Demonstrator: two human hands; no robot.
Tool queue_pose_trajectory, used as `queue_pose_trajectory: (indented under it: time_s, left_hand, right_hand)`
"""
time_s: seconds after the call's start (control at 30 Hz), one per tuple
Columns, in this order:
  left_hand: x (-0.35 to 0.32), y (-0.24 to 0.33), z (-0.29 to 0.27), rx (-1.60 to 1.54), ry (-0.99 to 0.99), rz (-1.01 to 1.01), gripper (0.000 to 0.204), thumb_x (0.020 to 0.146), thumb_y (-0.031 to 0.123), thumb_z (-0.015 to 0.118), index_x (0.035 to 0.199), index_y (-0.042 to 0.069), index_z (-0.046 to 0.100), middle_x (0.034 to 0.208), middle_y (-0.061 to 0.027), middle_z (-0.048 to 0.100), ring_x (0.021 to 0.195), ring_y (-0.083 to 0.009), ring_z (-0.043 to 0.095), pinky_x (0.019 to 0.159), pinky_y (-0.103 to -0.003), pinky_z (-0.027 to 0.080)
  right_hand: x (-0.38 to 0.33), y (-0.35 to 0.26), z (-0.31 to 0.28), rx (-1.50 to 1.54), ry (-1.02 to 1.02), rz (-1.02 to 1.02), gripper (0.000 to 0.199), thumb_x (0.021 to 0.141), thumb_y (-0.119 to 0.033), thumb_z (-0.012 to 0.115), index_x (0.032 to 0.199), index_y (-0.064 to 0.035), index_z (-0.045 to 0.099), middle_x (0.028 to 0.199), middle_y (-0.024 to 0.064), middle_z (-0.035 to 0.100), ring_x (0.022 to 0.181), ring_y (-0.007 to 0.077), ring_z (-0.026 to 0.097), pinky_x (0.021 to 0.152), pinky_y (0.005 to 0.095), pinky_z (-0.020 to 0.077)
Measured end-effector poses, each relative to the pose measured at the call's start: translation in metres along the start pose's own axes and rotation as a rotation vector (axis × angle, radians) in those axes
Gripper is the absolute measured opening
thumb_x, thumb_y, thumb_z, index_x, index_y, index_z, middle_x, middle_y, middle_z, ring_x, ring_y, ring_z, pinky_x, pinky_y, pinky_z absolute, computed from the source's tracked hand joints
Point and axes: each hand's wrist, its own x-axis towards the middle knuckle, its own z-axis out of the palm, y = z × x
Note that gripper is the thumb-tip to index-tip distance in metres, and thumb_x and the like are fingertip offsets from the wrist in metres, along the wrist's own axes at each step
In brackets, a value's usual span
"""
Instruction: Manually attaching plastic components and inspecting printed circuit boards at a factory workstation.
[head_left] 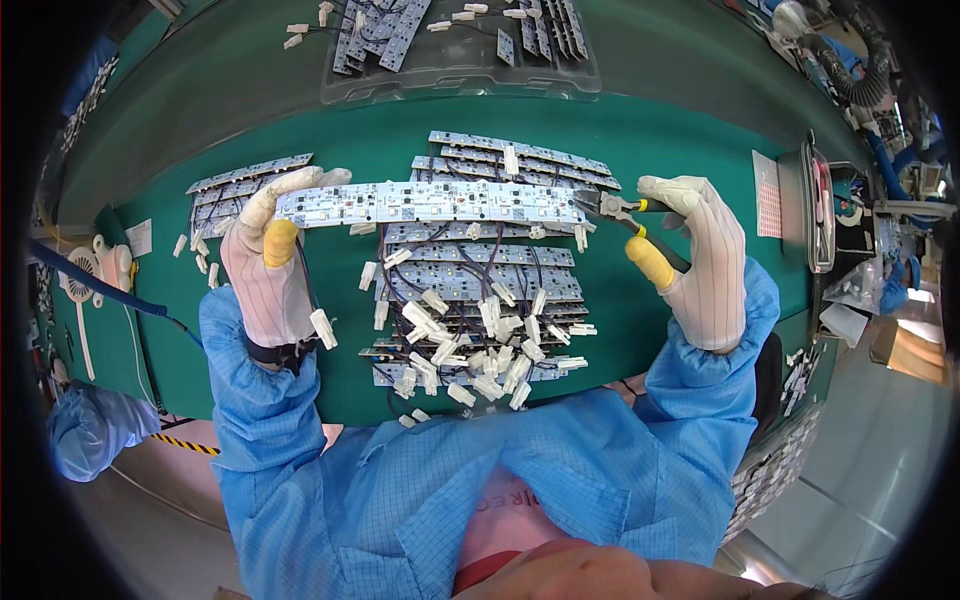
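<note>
Head view: the left hand [268, 262] pinches one end of a long white circuit strip [430, 203] held above the green bench [690, 150]; the right hand [700, 255] grips yellow-handled cutters [622, 212], whose tip meets the strip's other end. A skewed bite could nick the board, I judge.

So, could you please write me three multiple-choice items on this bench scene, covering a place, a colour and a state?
1. Where is the long white circuit strip?
A. Held up above the pile of strips
B. Inside the clear tray
C. On the floor

2. What colour is the bench mat?
A. Red
B. Green
C. Grey

3. What is the right hand doing?
A. Resting empty
B. Gripping cutting pliers at the strip's end
C. Holding a connector

Answers: 1 A, the left hand holds one end over the pile of strips. 2 B, the mat is plainly green. 3 B, the cutting pliers meet the strip's right end.
</note>
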Motion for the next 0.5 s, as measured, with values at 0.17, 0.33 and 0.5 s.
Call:
queue_pose_trajectory:
  time_s: [0.17,0.33,0.5]
  left_hand:
    - [0.001,-0.001,-0.002,0.024,-0.018,0.012,0.054,0.087,0.038,0.062,0.118,-0.005,0.053,0.112,-0.0216,0.061,0.099,-0.0230,0.061,0.088,-0.033,0.050]
    - [-0.001,0.001,-0.003,0.023,-0.013,0.028,0.054,0.087,0.039,0.061,0.118,-0.005,0.053,0.112,-0.0208,0.061,0.097,-0.0226,0.062,0.087,-0.032,0.050]
    - [0.000,0.012,0.008,-0.030,0.022,-0.040,0.048,0.088,0.033,0.062,0.114,-0.006,0.055,0.106,-0.0171,0.064,0.092,-0.0188,0.063,0.083,-0.029,0.051]
  right_hand:
    - [0.003,0.006,0.002,0.043,0.021,-0.031,0.048,0.073,-0.040,0.072,0.104,-0.0039,0.060,0.089,0.0086,0.059,0.078,0.0204,0.057,0.065,0.0290,0.0442]
    - [0.004,0.012,0.009,0.116,0.078,0.094,0.032,0.076,-0.018,0.072,0.102,-0.0027,0.060,0.088,0.0113,0.061,0.076,0.0235,0.058,0.071,0.0284,0.0457]
    - [0.001,0.115,0.052,-0.500,0.089,0.317,0.045,0.077,-0.022,0.071,0.117,-0.0114,0.053,0.100,0.0105,0.060,0.093,0.0286,0.059,0.075,0.0381,0.0458]
